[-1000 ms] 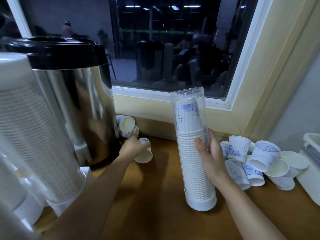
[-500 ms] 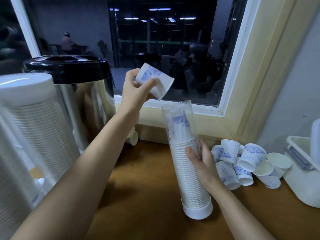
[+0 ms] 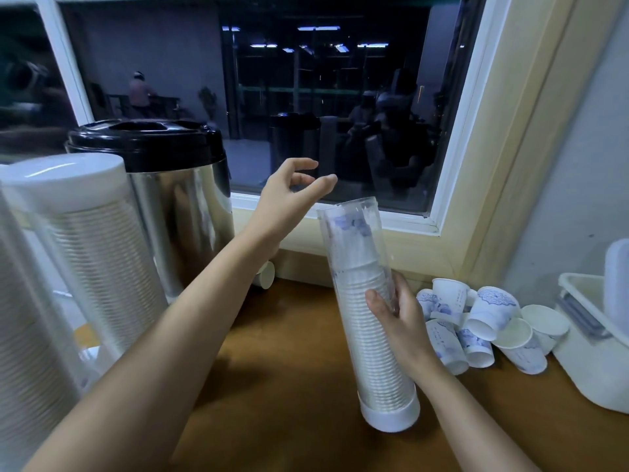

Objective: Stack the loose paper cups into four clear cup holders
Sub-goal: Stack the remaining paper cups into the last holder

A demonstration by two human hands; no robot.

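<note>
A clear cup holder [image 3: 369,338] with a white base stands tilted on the wooden counter, nearly full of stacked white paper cups; a blue-printed cup [image 3: 352,229] lies at the top inside it. My right hand [image 3: 396,318] grips the tube at mid-height. My left hand [image 3: 294,189] hovers just above and left of the tube's mouth, fingers loosely spread, holding nothing. A heap of several loose blue-and-white paper cups [image 3: 483,321] lies right of the tube. One more loose cup [image 3: 267,274] lies by the urn's foot.
A steel urn [image 3: 170,199] with a black lid stands at the left. In front of it are filled cup holders with a white cap [image 3: 85,240]. A white plastic bin [image 3: 595,342] sits at the right edge. The window sill [image 3: 401,226] runs behind.
My left hand lifted a cup from beside the urn, brought it over the tube and let it go; the cup now sits inside the tube's top. My right hand stayed on the tube.
</note>
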